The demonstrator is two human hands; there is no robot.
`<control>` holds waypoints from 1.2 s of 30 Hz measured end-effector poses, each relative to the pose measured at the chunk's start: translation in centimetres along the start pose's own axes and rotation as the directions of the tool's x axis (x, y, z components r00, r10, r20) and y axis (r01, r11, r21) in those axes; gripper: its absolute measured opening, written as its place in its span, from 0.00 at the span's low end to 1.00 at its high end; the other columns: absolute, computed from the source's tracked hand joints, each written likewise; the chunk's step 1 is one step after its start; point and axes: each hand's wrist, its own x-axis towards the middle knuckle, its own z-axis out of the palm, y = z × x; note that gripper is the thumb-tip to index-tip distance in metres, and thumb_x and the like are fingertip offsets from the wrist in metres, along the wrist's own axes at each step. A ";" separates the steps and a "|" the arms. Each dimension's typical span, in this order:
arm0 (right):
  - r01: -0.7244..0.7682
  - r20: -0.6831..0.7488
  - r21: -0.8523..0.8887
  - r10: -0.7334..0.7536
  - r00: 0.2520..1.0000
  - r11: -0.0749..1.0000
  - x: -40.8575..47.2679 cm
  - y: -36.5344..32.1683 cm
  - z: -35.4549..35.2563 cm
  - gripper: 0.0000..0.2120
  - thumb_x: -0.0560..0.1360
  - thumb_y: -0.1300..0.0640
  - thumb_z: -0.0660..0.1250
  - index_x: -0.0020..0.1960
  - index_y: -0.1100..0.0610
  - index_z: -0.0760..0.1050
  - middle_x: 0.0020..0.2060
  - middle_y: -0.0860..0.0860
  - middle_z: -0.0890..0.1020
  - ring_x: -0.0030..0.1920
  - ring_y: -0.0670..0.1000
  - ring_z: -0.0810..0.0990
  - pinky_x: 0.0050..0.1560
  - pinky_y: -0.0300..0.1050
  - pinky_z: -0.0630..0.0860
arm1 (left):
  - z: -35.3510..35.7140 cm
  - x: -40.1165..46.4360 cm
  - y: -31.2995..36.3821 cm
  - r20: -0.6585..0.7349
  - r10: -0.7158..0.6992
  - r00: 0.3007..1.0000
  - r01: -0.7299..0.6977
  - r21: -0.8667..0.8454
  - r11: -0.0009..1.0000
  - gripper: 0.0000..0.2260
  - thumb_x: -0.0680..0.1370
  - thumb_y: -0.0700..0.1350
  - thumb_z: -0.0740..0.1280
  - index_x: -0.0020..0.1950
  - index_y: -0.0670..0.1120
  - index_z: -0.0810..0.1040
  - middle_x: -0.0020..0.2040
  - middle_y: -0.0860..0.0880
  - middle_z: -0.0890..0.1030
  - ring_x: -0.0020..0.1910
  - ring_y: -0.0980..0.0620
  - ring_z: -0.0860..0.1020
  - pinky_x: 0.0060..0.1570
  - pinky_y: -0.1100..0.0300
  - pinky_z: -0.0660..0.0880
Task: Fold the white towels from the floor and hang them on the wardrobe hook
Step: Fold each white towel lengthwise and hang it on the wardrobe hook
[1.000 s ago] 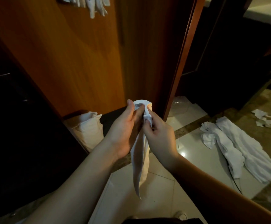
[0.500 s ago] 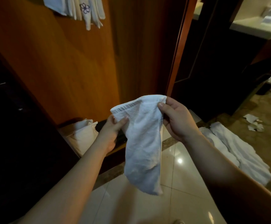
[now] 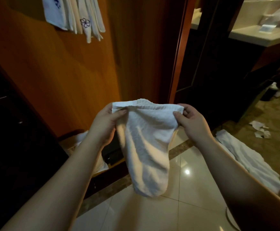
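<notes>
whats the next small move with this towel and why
Probably bring the two hands together to fold the towel in half. The left hand and right hand each pinch a top corner, so it hangs spread open, while folded towels already hang above on the wardrobe.

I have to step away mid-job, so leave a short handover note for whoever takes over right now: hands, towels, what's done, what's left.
Left hand pinches the top left corner of a white towel; right hand pinches the top right corner. The towel hangs spread between them, above the tiled floor.
Done: several folded towels already hang high on the wooden wardrobe panel.
Left: fold and hang the held towel, then the towels on the floor at right. Crumpled paper scraps lie beyond them.
</notes>
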 end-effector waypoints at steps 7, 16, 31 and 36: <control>-0.027 0.069 -0.310 0.051 0.996 0.950 0.9 0.1 -1.4 0.04 0.75 0.52 0.67 0.47 0.44 0.78 0.39 0.51 0.83 0.37 0.47 0.78 0.39 0.45 0.73 | -0.1 0.8 1.7 0.057 0.090 0.994 -0.099 0.189 0.977 0.12 0.76 0.35 0.70 0.45 0.52 0.84 0.43 0.52 0.86 0.41 0.56 0.84 0.40 0.61 0.79; 0.099 0.220 -0.447 0.002 0.976 0.889 2.6 0.2 -2.1 0.08 0.75 0.45 0.72 0.44 0.45 0.74 0.28 0.38 0.76 0.29 0.40 0.72 0.31 0.33 0.68 | -3.6 1.5 4.0 0.133 0.121 0.984 -0.169 0.445 0.880 0.15 0.76 0.38 0.72 0.43 0.60 0.84 0.45 0.54 0.86 0.44 0.55 0.84 0.46 0.56 0.77; 0.324 0.264 -0.631 -0.197 0.944 0.705 4.6 -3.9 -2.0 0.04 0.81 0.52 0.61 0.52 0.47 0.75 0.43 0.45 0.80 0.41 0.46 0.80 0.38 0.44 0.76 | -3.3 2.1 4.1 0.177 -0.024 0.984 -0.048 0.390 0.920 0.14 0.65 0.43 0.77 0.30 0.59 0.76 0.35 0.56 0.82 0.39 0.59 0.83 0.34 0.66 0.77; 0.336 0.273 -0.705 -0.198 0.941 0.624 5.9 -4.9 -2.2 0.03 0.83 0.53 0.58 0.53 0.48 0.70 0.38 0.48 0.78 0.34 0.48 0.77 0.30 0.41 0.68 | -2.1 2.7 5.6 0.179 -0.072 0.981 -0.015 0.444 0.896 0.13 0.65 0.43 0.78 0.43 0.59 0.84 0.46 0.53 0.86 0.48 0.54 0.84 0.44 0.60 0.80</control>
